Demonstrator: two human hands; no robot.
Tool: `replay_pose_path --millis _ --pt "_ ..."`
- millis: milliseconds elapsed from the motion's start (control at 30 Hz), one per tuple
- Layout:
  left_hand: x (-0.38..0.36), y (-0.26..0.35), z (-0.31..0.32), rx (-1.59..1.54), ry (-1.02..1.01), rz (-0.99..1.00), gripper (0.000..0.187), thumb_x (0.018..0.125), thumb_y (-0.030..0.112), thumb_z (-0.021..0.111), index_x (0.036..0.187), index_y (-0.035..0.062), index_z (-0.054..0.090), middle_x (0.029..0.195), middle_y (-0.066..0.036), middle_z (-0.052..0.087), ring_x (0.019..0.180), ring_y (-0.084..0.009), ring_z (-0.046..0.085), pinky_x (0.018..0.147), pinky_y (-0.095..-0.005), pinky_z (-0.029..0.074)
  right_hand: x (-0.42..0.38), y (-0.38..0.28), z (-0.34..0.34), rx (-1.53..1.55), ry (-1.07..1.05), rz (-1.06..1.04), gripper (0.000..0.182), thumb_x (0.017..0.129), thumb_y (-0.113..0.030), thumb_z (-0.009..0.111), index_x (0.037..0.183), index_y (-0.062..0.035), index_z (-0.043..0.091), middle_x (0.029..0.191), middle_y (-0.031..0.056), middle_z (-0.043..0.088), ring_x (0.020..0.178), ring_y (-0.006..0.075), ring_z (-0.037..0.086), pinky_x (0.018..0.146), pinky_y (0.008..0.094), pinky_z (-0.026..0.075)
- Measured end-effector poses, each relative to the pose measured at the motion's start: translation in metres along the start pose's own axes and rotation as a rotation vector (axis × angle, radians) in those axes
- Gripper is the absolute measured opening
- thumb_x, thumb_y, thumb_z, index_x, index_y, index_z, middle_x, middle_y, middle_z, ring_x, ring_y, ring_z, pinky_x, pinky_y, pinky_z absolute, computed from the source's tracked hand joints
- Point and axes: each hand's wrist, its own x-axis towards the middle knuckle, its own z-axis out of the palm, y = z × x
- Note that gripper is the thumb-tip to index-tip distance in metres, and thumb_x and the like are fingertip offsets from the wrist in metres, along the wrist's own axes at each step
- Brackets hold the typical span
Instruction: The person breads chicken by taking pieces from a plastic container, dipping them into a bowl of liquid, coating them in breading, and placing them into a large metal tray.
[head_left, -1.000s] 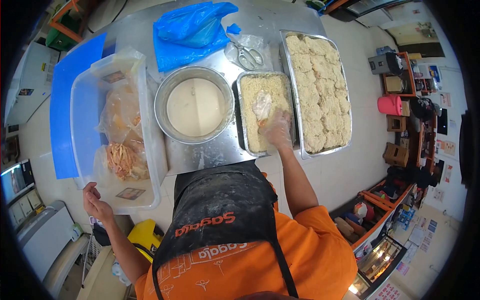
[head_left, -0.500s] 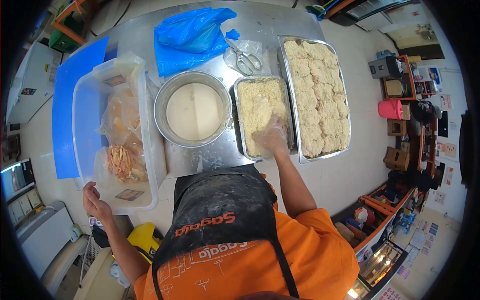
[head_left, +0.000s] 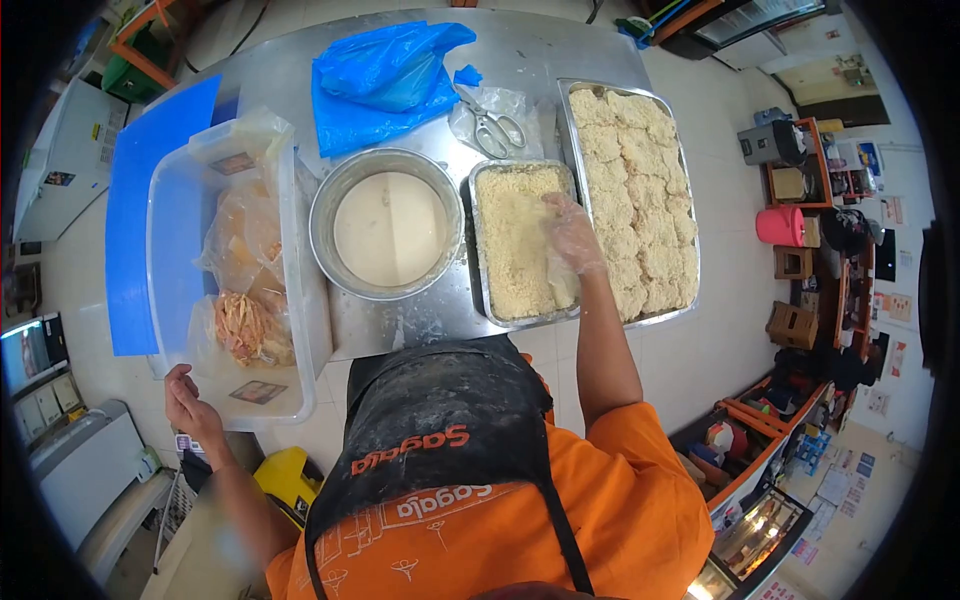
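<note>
Right hand [head_left: 575,238]: pan [head_left: 530,321] of crumbs [head_left: 512,240] beneath fingers, grip unclear; left hand [head_left: 193,405]: tub [head_left: 310,290] of bags [head_left: 240,235] beside loosely curled fingers

The right arm [head_left: 608,345] is stretched forward, and the right grip [head_left: 573,235] is turned with its back upward, the fingers pointing forward and inward. The left arm [head_left: 248,500] extends outward and forward; the left grip [head_left: 190,405] has loosely bent fingers.

A bowl [head_left: 322,222] stands between tub [head_left: 310,280] and tray [head_left: 530,319] (crumbs [head_left: 512,265] inside).
</note>
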Motion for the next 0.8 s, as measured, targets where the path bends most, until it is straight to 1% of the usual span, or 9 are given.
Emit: replay_pose_path --millis 33,133,233,333,433,533,633,733,800 --pt "0.0 -0.001 0.0 -0.002 0.003 0.002 0.042 0.108 0.027 0.035 0.098 -0.0005 0.065 0.066 0.003 0.04 0.06 -0.0066 0.035 0.054 -0.0245 0.026 0.005 0.0 0.004 -0.218 0.069 -0.106 0.041 0.088 -0.014 0.06 0.127 -0.001 0.059 0.109 0.0229 0.067 0.099 0.0344 0.066 0.094 0.0393 0.05" --pt "0.0 0.002 0.0 -0.001 0.005 0.003 0.042 0.107 0.026 0.035 0.098 -0.0006 0.066 0.066 0.003 0.041 0.06 -0.0065 0.035 0.054 -0.0246 0.026 0.003 -0.033 0.025 -0.516 0.003 -0.119 0.047 0.094 -0.027 0.052 0.133 -0.0011 0.055 0.119 0.0293 0.062 0.111 0.0432 0.059 0.102 0.046 0.045" --pt "0.0 0.004 0.001 -0.003 0.015 -0.004 0.042 0.107 0.026 0.035 0.097 -0.0009 0.066 0.065 0.003 0.041 0.06 -0.0066 0.035 0.054 -0.0247 0.026 0.013 -0.007 0.067 -0.897 0.068 -0.422 0.05 0.096 -0.034 0.049 0.133 0.0008 0.053 0.123 0.027 0.059 0.116 0.0421 0.055 0.105 0.047 0.04" --pt "-0.001 0.002 0.001 0.005 0.016 -0.013 0.043 0.107 0.027 0.035 0.097 -0.0009 0.066 0.065 0.003 0.04 0.06 -0.0066 0.035 0.054 -0.0246 0.025 0.031 -0.034 0.058 -0.788 0.106 -0.202 0.049 0.096 -0.034 0.05 0.129 0.0021 0.053 0.124 0.0248 0.056 0.117 0.0416 0.051 0.104 0.0497 0.038" --pt "0.001 0.013 0.003 0.03 0.001 -0.009 0.042 0.108 0.027 0.035 0.096 -0.0007 0.066 0.065 0.003 0.04 0.06 -0.0065 0.035 0.054 -0.0247 0.025 0.045 -0.031 0.065 -0.753 0.339 -0.174 0.048 0.096 -0.036 0.049 0.123 0.0039 0.054 0.12 0.0238 0.054 0.111 0.0397 0.052 0.098 0.0507 0.04" --pt "0.001 0.01 0.002 0.036 -0.017 -0.002 0.042 0.108 0.027 0.036 0.096 -0.0002 0.066 0.065 0.003 0.04 0.06 -0.0066 0.035 0.054 -0.0249 0.025 0.049 -0.028 0.066 -0.831 0.272 -0.169 0.049 0.097 -0.038 0.049 0.122 0.0034 0.054 0.123 0.0251 0.052 0.113 0.0403 0.052 0.099 0.0525 0.04" --pt "0.0 0.006 0.002 0.017 0.006 -0.038 0.041 0.107 0.027 0.036 0.096 -0.0002 0.066 0.065 0.003 0.04 0.06 -0.0067 0.035 0.054 -0.0249 0.026 0.05 -0.032 0.059 -0.769 0.232 -0.105 0.051 0.098 -0.04 0.047 0.123 0.0034 0.053 0.124 0.0253 0.052 0.113 0.0408 0.052 0.099 0.053 0.04" --pt "0.001 0.012 0.002 0.04 0.001 0.015 0.042 0.108 0.028 0.036 0.097 -0.0003 0.066 0.066 0.002 0.041 0.06 -0.0068 0.035 0.054 -0.0248 0.026 0.048 -0.022 0.065 -0.844 0.301 -0.179 0.051 0.098 -0.04 0.047 0.125 0.0036 0.052 0.125 0.025 0.052 0.115 0.0411 0.051 0.1 0.0533 0.038" --pt "-0.002 0.003 -0.002 0.005 0.003 -0.01 0.043 0.108 0.028 0.035 0.097 -0.0004 0.066 0.066 0.002 0.041 0.06 -0.0069 0.035 0.054 -0.0248 0.026 0.043 -0.014 0.069 -0.832 0.29 -0.166 0.052 0.099 -0.04 0.046 0.127 0.0031 0.051 0.127 0.0256 0.051 0.118 0.0413 0.049 0.102 0.0534 0.037"
